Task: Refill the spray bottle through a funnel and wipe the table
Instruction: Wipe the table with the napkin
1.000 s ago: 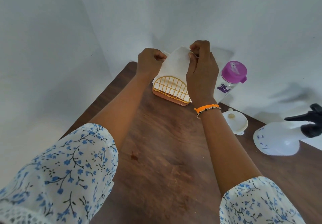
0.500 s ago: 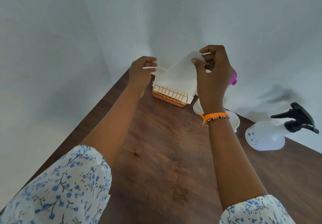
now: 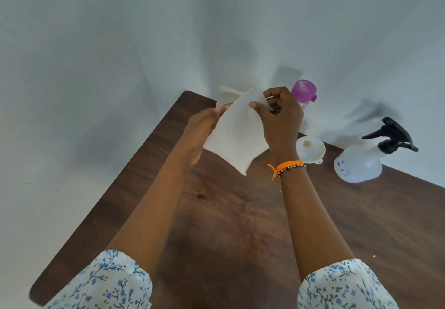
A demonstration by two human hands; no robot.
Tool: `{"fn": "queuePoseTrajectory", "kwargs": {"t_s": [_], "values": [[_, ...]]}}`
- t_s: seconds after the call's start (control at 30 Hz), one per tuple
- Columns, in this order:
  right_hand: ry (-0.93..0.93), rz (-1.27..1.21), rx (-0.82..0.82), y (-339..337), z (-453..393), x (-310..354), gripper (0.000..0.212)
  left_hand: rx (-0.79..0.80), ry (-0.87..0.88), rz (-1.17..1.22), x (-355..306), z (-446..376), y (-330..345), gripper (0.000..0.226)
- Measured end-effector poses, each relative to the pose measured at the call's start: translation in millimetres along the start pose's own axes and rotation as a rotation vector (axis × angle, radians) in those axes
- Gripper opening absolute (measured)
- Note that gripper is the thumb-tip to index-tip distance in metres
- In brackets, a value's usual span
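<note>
Both my hands hold a white paper napkin (image 3: 237, 135) in the air above the brown wooden table (image 3: 228, 224). My right hand (image 3: 280, 118) pinches its upper right edge between thumb and fingers. My left hand (image 3: 201, 130) grips its left edge, partly hidden behind the sheet. A white spray bottle (image 3: 361, 162) with a black trigger head lies tilted on the table at the right. The white funnel (image 3: 310, 149) sits between it and my right wrist. A clear bottle with a purple cap (image 3: 304, 91) stands at the back by the wall.
The napkin holder (image 3: 226, 98) with more white napkins stands at the table's far corner, mostly hidden behind my hands. White walls close in the table at the back and left. A small dark stain (image 3: 199, 195) marks the tabletop.
The napkin has come out of the orange holder and is now lifted free toward me. Both hands moved nearer and closer together on the sheet.
</note>
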State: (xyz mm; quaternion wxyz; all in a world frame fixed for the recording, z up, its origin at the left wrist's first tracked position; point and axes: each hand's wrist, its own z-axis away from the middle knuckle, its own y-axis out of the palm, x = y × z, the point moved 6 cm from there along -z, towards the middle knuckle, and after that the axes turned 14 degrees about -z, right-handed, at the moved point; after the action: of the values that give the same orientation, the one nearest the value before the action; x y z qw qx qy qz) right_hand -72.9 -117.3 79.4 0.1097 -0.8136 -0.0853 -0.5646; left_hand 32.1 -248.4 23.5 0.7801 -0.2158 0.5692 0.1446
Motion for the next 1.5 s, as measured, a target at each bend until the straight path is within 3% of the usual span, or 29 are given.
{"fn": "queuePoseTrajectory", "kwargs": {"t_s": [0.07,0.17,0.5,0.8,1.03,1.23,1.5], "values": [[0.033,0.019,0.058,2,3,-4,0.023,0.106,-0.036,0.027,1,8,5,0.038],[0.08,0.033,0.12,4,9,-8,0.019,0.171,-0.063,0.07,4,18,9,0.033],[0.169,0.025,0.283,-3,41,-19,0.01,-0.022,-0.058,-0.056,16,38,6,0.015],[0.266,-0.043,0.289,-18,78,-20,0.008,0.034,-0.164,-0.041,39,74,15,0.021],[0.307,-0.149,0.296,-27,97,-10,0.02,0.05,-0.147,-0.043,39,92,14,0.024],[0.315,-0.18,0.279,-30,112,1,0.017,0.041,-0.104,-0.089,32,114,8,0.022],[0.253,-0.039,0.251,-12,132,10,0.009,0.035,-0.084,-0.131,37,137,-13,0.018]]}}
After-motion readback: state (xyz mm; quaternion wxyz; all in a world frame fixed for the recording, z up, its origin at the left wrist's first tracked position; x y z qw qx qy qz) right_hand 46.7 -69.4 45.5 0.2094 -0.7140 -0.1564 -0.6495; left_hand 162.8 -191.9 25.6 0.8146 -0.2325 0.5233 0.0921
